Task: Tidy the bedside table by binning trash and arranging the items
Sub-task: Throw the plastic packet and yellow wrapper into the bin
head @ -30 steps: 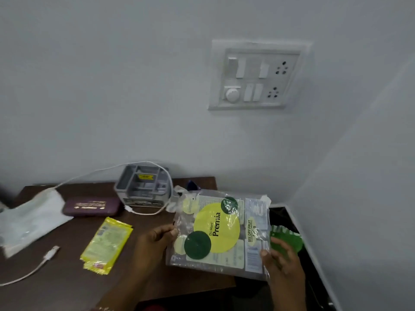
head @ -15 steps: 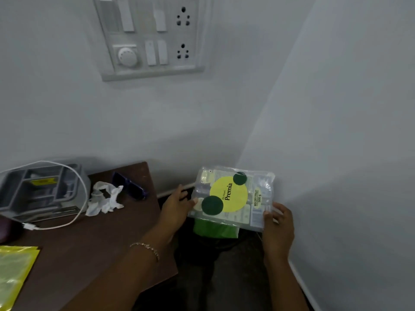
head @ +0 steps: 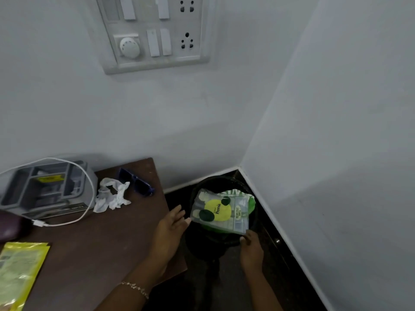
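A clear plastic packet with a yellow and green label (head: 221, 211) lies in the mouth of the black bin (head: 224, 182) on the floor right of the bedside table (head: 107, 248). My left hand (head: 171, 223) hovers just left of the packet, fingers spread, holding nothing. My right hand (head: 250, 245) touches the packet's near right corner with its fingertips; I cannot tell whether it still grips it. On the table lie a crumpled white tissue (head: 112, 195), blue sunglasses (head: 137, 182) and a yellow packet (head: 19, 270).
A grey organiser box (head: 48, 187) with a white cable (head: 83, 212) draped over it stands at the table's back left, beside a maroon case (head: 10, 225). Something green lies under the packet in the bin. Walls close the corner behind the bin; a switchboard (head: 152, 34) hangs above.
Both hands carried the clear packet from over the table rightward and down into the bin. My left hand has let go of it. The view swung right and down.
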Tool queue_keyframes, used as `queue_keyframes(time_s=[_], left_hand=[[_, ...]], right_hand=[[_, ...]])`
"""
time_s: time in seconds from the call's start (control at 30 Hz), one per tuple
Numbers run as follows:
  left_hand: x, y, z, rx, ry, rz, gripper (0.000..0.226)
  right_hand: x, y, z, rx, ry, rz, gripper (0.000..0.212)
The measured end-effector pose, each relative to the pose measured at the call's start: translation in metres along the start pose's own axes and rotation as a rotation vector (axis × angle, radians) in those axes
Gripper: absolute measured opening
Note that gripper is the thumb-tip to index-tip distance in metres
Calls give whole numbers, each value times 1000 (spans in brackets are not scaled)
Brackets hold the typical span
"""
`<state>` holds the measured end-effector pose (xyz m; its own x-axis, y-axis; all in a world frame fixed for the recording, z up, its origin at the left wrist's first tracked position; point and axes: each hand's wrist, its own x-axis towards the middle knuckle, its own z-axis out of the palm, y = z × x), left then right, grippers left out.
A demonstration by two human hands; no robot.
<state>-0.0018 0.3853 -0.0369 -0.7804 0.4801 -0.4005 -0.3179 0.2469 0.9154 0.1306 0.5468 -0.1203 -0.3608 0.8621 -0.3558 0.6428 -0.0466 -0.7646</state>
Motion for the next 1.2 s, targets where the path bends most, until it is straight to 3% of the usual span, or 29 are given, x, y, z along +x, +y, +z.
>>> queue_keyframes(time_s=[0.27,0.47,0.67,0.87,1.07,1.2], left_hand=[[-27,3,-27,-94,83,48,53],[-66,1,-101,-210,297,82,48],[-118,-21,-198,-149,561,65,42],[-141,-41,-271,-31,789,16,52],[-127,-49,-294,101,818,-74,50],[-117,-57,-297,239,740,-120,34]], right_hand=[[-39,-28,9,100,5,-76,25],[-104,-77,27,289,-37,-217,20],[-187,-102,76,354,-257,-267,20],[-243,-117,140,289,-527,-257,28],[-286,-126,194,220,-715,-177,42],[-302,-126,217,174,-764,-181,41]])
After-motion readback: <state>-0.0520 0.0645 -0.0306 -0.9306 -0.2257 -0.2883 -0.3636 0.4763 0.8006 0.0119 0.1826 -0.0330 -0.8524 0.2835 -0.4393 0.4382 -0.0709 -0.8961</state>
